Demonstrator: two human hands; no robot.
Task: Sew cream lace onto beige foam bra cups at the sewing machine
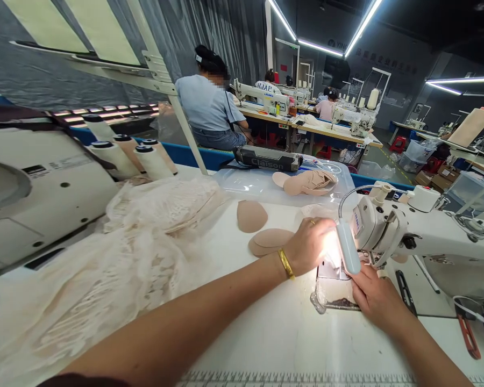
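Note:
My left hand (311, 243), with a gold bracelet at the wrist, is closed on light-coloured fabric (331, 259) beside the needle area of a white sewing machine (417, 223). Strong lamp glare washes out that fabric and my fingertips. My right hand (374, 294) lies with fingers stretched out by the metal needle plate (339, 298); its fingertips are partly hidden behind the grey lamp (348, 248). Left of my left hand, a beige moulded cup (252, 216) and more beige cups (270, 241) rest on the white tabletop.
Sheer cream lace (145, 269) is heaped at the left, near thread cones (113, 158). Beige pieces (306, 183) and a black Clarson case (268, 159) sit on a clear plastic lid. A black-handled cutter (405, 290) and red snips (469, 336) lie right. A person (210, 105) sits ahead.

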